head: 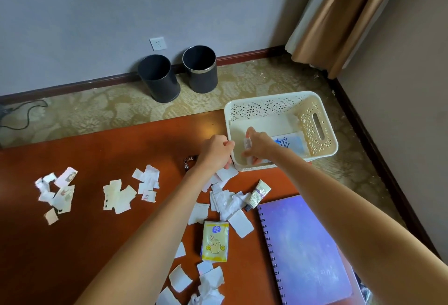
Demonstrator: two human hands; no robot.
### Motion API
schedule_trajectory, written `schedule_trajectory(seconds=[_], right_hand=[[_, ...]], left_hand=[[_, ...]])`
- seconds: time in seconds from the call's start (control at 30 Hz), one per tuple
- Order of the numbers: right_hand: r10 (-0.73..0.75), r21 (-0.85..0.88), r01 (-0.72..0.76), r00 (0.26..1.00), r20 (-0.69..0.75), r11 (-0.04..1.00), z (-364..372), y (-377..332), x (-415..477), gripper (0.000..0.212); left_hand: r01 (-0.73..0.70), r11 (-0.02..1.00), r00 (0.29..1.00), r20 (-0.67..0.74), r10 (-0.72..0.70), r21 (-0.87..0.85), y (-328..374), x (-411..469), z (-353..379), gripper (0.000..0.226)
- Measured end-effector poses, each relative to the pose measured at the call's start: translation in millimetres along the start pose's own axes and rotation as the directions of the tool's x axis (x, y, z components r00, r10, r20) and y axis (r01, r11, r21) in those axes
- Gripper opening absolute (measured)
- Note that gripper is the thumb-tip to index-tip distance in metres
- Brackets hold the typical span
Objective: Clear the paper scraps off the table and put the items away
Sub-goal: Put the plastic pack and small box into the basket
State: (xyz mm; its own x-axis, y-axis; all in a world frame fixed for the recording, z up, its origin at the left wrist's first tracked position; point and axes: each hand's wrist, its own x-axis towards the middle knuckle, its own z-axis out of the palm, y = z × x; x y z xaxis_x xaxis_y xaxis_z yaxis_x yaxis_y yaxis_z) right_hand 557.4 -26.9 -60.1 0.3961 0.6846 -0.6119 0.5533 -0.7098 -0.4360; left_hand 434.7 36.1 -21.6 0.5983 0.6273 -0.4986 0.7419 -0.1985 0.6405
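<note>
A white perforated basket (266, 105) stands at the table's far right corner. My left hand (217, 150) grips its near left rim. Inside the basket, my right hand (258, 145) holds a small white tube-like item low over the floor of it; a blue-and-white packet (292, 143) lies there too. Torn paper scraps lie in heaps on the brown table: at the left (57, 192), in the middle (126, 195), below the basket (228, 201), and at the near edge (196, 283). A yellow tissue pack (215, 241), a hand-cream tube (257, 194) and a purple spiral notebook (305, 249) rest on the table.
Two black waste bins (158, 77) (200, 69) stand on the carpet by the wall, beyond the table's far edge. A metal keyring (188, 161) lies left of my left wrist. A curtain (339, 13) hangs at the right; a cable (21, 115) trails on the floor at left.
</note>
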Motion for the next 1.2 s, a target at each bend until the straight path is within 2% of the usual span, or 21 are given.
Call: schedule_trajectory(seconds=[0.13, 0.27, 0.37, 0.43, 0.5, 0.57, 0.63, 0.67, 0.7, 0.77, 0.83, 0.9, 1.0, 1.07, 1.13, 1.2], right_hand=[[-0.02, -0.025, 0.019, 0.999, -0.035, 0.999, -5, 2, -3, 0.054], [0.014, -0.11, -0.025, 0.994, -0.105, 0.994, -8, 4, -9, 0.043], [0.017, -0.117, -0.05, 0.963, -0.269, 0.992, -10, -2, -23, 0.035], [-0.013, -0.016, 0.007, 0.89, -0.455, 1.0, -8, -12, -43, 0.033], [-0.057, 0.079, 0.137, 0.774, -0.631, 0.987, 5, -22, -70, 0.03], [-0.09, 0.133, 0.256, 0.704, -0.705, 0.957, 33, -28, -98, 0.025], [-0.108, 0.169, 0.303, 0.719, -0.686, 0.938, 70, -27, -121, 0.024], [-0.095, 0.202, 0.29, 0.757, -0.646, 0.935, 89, -24, -130, 0.023], [-0.054, 0.254, 0.242, 0.814, -0.578, 0.937, 107, -19, -136, 0.022], [0.06, 0.323, 0.062, 0.934, -0.353, 0.944, 139, -8, -141, 0.022], [0.131, 0.326, -0.073, 0.978, -0.161, 0.943, 163, -1, -143, 0.023], [0.138, 0.328, -0.104, 0.987, -0.084, 0.939, 174, -1, -146, 0.022], [0.072, 0.349, -0.04, 0.994, -0.08, 0.936, 167, -2, -146, 0.023], [0.062, 0.358, -0.005, 0.987, -0.148, 0.934, 155, -2, -139, 0.024], [0.18, 0.411, -0.049, 0.941, -0.287, 0.911, 138, 1, -126, 0.025], [0.302, 0.449, -0.097, 0.859, -0.413, 0.888, 121, 5, -113, 0.022]], left_hand=[[0.012, 0.999, 1.0, -0.023, -0.013, -0.046, -1, -5, -4, 0.036], [0.036, 0.996, 0.998, -0.045, -0.04, -0.079, -4, -12, -7, 0.032], [0.043, 0.997, 0.996, -0.069, -0.047, -0.072, -11, -22, -9, 0.028], [0.063, 0.996, 0.994, -0.087, -0.069, -0.07, -23, -33, -9, 0.025], [0.093, 0.994, 0.992, -0.082, -0.098, -0.064, -42, -46, -4, 0.021], [0.154, 0.987, 0.986, -0.052, -0.157, -0.052, -64, -63, 8, 0.018], [0.231, 0.972, 0.973, -0.004, -0.231, -0.034, -87, -80, 23, 0.021], [0.266, 0.964, 0.964, 0.023, -0.265, -0.022, -97, -88, 30, 0.025], [0.288, 0.958, 0.956, 0.05, -0.288, 0.002, -104, -97, 36, 0.029], [0.291, 0.955, 0.953, 0.076, -0.295, 0.064, -116, -109, 47, 0.03], [0.29, 0.956, 0.954, 0.061, -0.293, 0.053, -120, -117, 53, 0.026], [0.3, 0.954, 0.953, 0.056, -0.299, -0.017, -120, -119, 55, 0.024], [0.339, 0.928, 0.941, 0.075, -0.331, -0.152, -123, -118, 53, 0.025], [0.33, 0.92, 0.944, 0.044, -0.328, -0.21, -123, -115, 48, 0.025], [0.299, 0.915, 0.95, -0.01, -0.313, -0.27, -121, -110, 42, 0.025], [0.265, 0.911, 0.956, -0.04, -0.292, -0.317, -116, -105, 35, 0.018]])
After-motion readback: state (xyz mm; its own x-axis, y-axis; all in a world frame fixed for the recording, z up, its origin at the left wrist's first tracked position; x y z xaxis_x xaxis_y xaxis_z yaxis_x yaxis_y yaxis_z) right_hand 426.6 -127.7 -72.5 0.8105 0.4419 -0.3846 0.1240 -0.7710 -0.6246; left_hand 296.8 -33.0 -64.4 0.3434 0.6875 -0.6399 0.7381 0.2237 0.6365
